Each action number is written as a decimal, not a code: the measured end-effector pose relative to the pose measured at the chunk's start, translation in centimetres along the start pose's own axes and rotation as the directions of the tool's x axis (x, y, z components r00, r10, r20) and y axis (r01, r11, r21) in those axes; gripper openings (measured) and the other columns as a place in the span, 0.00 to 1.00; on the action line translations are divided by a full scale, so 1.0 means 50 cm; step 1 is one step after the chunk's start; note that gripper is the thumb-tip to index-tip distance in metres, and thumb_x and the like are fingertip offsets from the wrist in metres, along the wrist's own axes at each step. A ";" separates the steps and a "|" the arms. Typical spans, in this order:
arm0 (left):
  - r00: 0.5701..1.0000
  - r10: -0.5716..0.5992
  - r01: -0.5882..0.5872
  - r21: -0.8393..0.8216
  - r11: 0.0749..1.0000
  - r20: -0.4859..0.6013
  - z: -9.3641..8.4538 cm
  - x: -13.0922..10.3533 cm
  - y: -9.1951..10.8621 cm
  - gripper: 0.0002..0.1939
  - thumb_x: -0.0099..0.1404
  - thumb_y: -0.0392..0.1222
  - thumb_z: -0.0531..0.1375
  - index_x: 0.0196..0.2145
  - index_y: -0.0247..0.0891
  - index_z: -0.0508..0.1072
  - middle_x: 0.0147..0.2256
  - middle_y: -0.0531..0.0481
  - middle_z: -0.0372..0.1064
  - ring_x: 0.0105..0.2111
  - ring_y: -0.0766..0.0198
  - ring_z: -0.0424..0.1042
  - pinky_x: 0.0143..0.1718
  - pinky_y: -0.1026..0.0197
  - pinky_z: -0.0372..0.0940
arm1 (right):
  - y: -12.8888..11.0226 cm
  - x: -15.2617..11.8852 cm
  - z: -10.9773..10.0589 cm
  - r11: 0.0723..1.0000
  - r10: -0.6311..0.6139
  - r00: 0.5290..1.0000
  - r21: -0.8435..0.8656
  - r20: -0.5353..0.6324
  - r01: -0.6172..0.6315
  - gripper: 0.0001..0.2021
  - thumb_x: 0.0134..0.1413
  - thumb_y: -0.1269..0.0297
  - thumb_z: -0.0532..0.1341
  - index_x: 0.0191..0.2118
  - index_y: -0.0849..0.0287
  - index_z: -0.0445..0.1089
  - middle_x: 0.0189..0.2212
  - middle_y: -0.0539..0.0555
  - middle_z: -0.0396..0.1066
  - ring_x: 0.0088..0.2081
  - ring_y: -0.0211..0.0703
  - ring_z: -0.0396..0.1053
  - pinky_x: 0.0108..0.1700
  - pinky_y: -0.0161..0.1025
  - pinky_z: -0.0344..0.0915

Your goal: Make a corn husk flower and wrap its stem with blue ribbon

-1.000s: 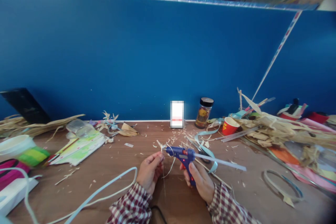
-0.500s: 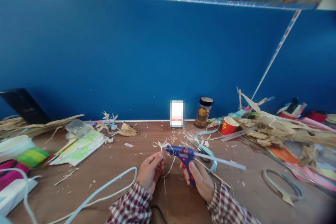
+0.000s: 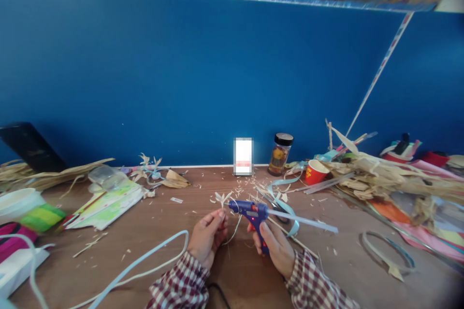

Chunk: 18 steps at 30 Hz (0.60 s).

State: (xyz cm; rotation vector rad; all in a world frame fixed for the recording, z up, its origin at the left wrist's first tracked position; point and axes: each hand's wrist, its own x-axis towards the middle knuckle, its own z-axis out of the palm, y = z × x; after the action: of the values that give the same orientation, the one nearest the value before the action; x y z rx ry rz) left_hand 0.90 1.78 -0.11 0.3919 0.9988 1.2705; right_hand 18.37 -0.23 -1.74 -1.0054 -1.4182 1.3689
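My left hand (image 3: 209, 235) pinches the base of a small pale flower (image 3: 222, 199) that looks made of dried husk strips, its petals spread upward. In my right hand (image 3: 274, 245) is a blue hot glue gun (image 3: 250, 209), gripped by its handle, with a small red light lit. Its nozzle points left, right beside the flower; whether the two touch I cannot tell. A long translucent glue stick (image 3: 308, 221) sticks out of the gun's back. A thin pale strand (image 3: 234, 231) hangs between my hands.
Husk scraps lie across the brown table (image 3: 145, 251). Behind are a lidded jar (image 3: 280, 155), a red paper cup (image 3: 316, 172) and light-blue ribbon (image 3: 290, 210). Dried husks (image 3: 384, 174) pile up right, near a hoop (image 3: 387, 253). A pale cable (image 3: 145, 257) loops at left.
The flower in my left hand has turned slightly, its petals now standing more upright. The glue gun stays nearly still, and the view has shifted a little.
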 end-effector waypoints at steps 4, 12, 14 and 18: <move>0.998 -0.032 0.033 -0.015 0.999 0.052 0.001 -0.005 0.006 0.07 0.51 0.30 0.63 0.31 0.31 0.72 0.24 0.50 0.70 0.21 0.72 0.69 0.23 0.71 0.67 | -0.001 0.000 0.001 1.000 -0.004 1.000 0.007 -0.010 0.004 0.22 0.56 0.46 0.45 0.36 0.62 0.62 0.20 0.47 0.57 0.19 0.32 0.57 0.22 0.32 0.55; 0.999 -0.051 0.051 -0.069 0.996 -0.006 -0.002 0.002 0.007 0.07 0.54 0.27 0.60 0.33 0.32 0.71 0.22 0.52 0.70 0.20 0.73 0.69 0.22 0.72 0.67 | 0.002 0.000 0.001 1.000 -0.009 1.000 0.023 0.008 0.009 0.21 0.57 0.47 0.45 0.37 0.62 0.62 0.20 0.47 0.57 0.20 0.32 0.57 0.23 0.32 0.55; 0.999 -0.043 0.041 -0.072 0.997 -0.019 -0.003 0.005 0.006 0.05 0.55 0.27 0.59 0.31 0.31 0.71 0.23 0.50 0.70 0.20 0.73 0.69 0.21 0.72 0.67 | 0.003 0.000 0.000 1.000 -0.006 1.000 0.026 0.008 0.006 0.21 0.57 0.47 0.45 0.37 0.62 0.62 0.20 0.47 0.57 0.20 0.32 0.57 0.23 0.32 0.54; 0.999 -0.034 0.034 -0.080 0.996 0.002 -0.003 0.004 0.006 0.03 0.56 0.27 0.58 0.29 0.30 0.71 0.23 0.50 0.70 0.19 0.74 0.68 0.21 0.72 0.67 | 0.003 0.000 0.000 1.000 0.000 1.000 0.024 0.006 0.000 0.21 0.57 0.48 0.45 0.37 0.62 0.62 0.20 0.47 0.57 0.20 0.32 0.57 0.23 0.32 0.54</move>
State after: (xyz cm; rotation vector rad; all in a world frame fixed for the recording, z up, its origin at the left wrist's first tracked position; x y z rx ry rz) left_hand 0.59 2.02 -0.02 0.3127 0.9471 1.2748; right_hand 18.38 -0.22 -1.91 -0.9863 -1.4031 1.3870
